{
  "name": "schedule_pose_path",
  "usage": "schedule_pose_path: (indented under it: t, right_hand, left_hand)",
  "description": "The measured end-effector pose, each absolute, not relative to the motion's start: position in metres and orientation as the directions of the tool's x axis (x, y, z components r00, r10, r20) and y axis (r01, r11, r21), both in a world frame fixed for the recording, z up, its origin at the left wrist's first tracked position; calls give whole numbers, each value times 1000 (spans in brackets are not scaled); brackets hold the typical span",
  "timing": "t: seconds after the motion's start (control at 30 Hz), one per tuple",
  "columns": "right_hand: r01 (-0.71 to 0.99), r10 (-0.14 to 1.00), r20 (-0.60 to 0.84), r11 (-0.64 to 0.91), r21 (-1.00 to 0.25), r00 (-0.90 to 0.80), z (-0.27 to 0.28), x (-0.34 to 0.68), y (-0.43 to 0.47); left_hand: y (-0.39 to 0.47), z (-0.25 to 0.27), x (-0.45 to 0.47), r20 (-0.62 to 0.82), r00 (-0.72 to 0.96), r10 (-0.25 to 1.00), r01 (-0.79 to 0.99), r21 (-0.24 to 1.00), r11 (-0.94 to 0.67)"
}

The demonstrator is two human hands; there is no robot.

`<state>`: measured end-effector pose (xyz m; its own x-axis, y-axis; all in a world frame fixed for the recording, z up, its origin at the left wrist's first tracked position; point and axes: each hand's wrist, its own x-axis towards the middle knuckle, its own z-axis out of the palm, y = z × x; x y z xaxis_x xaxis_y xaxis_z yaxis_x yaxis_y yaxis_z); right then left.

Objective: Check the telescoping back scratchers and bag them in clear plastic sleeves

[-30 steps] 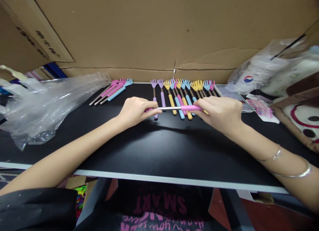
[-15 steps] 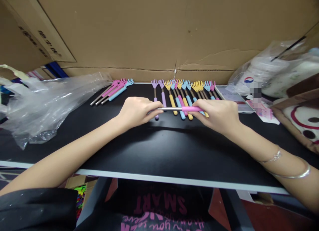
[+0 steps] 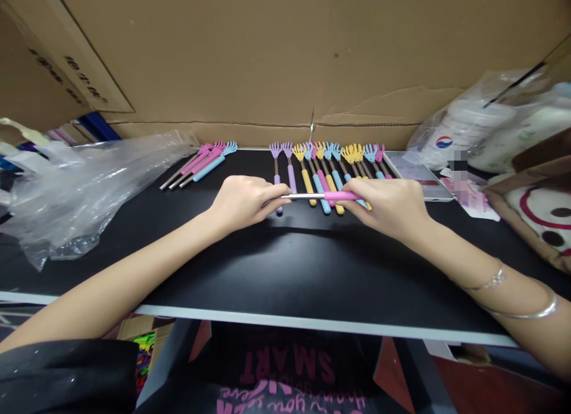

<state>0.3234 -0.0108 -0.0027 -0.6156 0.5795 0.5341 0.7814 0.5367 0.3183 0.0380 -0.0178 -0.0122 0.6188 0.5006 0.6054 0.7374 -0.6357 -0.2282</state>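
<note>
A pink-handled back scratcher (image 3: 338, 195) with a thin metal rod is held level above the black table (image 3: 285, 283). My left hand (image 3: 243, 201) pinches the bare rod between thumb and fingers. Around the pink grip my right hand (image 3: 392, 207) is closed; both ends of the tool are hidden in the hands. Just behind them lies a row of back scratchers with claw heads pointing away, among them a purple one (image 3: 291, 177) and a yellow one (image 3: 307, 185). Further left several more rest at a slant, including a blue one (image 3: 209, 168).
Brown cardboard (image 3: 223, 57) walls the back of the table. A crumpled clear plastic bag (image 3: 89, 194) lies at the left. On the right are a phone (image 3: 417, 173), a pink-and-white paper (image 3: 477, 207), a bagged white cup (image 3: 473, 128) and a brown plush item (image 3: 530, 215).
Both hands keep their hold on the back scratcher in nearly the same spot. The view has shifted very slightly; nothing on the table has visibly moved.
</note>
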Motion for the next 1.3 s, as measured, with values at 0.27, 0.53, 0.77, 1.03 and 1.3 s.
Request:
schedule_pose_path:
  t: [0.27, 0.53, 0.77, 1.03, 1.3]
  right_hand:
    - [764, 537, 556, 545, 346, -635, -4, 323, -10]
    - [742, 490, 574, 556, 374, -656, 0, 323, -11]
    - [704, 443, 563, 570, 425, -698, 1, 324, -10]
    - [635, 370, 533, 592, 496, -761, 17, 326, -14]
    - [670, 407, 545, 570, 475, -733, 11, 323, -12]
  left_hand:
    - [-19, -12, 38, 548, 612, 571, 752, -177, -636]
    - [-16, -8, 38, 367, 594, 716, 750, 69, -657]
    - [-16, -2, 39, 186, 598, 780, 729, 280, -625]
    - [-15, 2, 38, 59, 671, 739, 622, 498, -604]
    - [-17, -1, 40, 147, 633, 760, 689, 342, -639]
